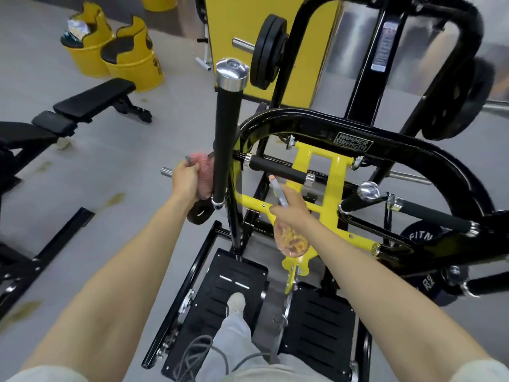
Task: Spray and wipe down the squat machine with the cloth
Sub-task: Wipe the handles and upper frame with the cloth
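The black and yellow squat machine (pixel 316 125) fills the middle and right of the head view. Its upright black handle (pixel 224 139) with a chrome cap rises at centre. My left hand (pixel 186 179) grips a pink cloth (pixel 205 175) and holds it against the left side of that handle, near its lower end. To the right, my right hand (pixel 292 209) holds a clear spray bottle (pixel 290 238) with orange liquid, its nozzle pointing up and left towards the handle. One foot in a white shoe (pixel 236 301) stands on the left black footplate (pixel 220 293).
A black adjustable bench (pixel 91 102) lies on the grey floor at left. Two yellow barrel seats (pixel 129 64) stand at the back left. Black weight plates (pixel 268 51) hang on the machine's pegs at top centre and right. A yellow panel (pixel 248 23) stands behind.
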The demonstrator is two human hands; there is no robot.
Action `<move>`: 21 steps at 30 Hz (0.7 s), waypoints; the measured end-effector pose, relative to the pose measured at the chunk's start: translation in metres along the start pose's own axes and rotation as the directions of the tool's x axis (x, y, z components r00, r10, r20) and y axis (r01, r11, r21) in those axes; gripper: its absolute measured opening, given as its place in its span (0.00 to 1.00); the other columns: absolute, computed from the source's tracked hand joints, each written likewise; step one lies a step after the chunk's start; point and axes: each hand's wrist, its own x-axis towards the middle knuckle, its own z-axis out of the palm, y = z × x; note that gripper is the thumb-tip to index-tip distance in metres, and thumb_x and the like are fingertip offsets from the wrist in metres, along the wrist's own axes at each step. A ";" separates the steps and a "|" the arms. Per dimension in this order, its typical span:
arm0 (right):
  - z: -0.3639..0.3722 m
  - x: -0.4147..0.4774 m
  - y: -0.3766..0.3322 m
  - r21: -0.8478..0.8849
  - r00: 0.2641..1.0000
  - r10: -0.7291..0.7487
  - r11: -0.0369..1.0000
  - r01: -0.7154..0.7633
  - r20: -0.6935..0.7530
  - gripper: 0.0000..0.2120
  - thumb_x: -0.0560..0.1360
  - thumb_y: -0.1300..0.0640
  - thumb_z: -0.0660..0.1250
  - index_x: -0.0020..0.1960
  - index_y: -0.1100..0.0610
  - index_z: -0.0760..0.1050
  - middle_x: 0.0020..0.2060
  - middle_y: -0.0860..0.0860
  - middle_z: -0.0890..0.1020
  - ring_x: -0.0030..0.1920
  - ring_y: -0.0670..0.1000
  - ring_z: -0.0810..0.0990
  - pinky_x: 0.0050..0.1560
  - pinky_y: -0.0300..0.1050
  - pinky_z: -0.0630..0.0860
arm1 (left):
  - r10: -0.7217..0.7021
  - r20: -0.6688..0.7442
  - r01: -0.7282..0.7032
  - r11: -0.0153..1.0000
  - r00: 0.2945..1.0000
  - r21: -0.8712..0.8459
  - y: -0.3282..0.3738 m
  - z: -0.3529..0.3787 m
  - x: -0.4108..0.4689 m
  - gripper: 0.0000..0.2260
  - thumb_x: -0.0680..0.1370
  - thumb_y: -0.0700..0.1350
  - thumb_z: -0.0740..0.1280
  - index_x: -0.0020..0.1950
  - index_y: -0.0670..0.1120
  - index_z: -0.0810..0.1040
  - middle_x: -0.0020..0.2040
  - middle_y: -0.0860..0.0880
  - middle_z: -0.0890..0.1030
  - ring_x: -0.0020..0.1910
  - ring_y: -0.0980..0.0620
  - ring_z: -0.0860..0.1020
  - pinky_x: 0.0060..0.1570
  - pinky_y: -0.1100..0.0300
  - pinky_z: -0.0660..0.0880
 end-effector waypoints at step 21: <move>0.077 -0.117 0.110 0.135 0.937 0.296 0.937 -0.323 0.186 0.16 0.68 0.67 0.69 0.56 0.67 0.74 0.39 0.53 0.73 0.42 0.53 0.72 0.40 0.45 0.67 | -0.434 0.224 0.350 0.876 0.873 0.332 -0.146 -0.047 -0.124 0.06 0.81 0.35 0.57 0.50 0.36 0.73 0.46 0.38 0.80 0.49 0.41 0.82 0.43 0.52 0.80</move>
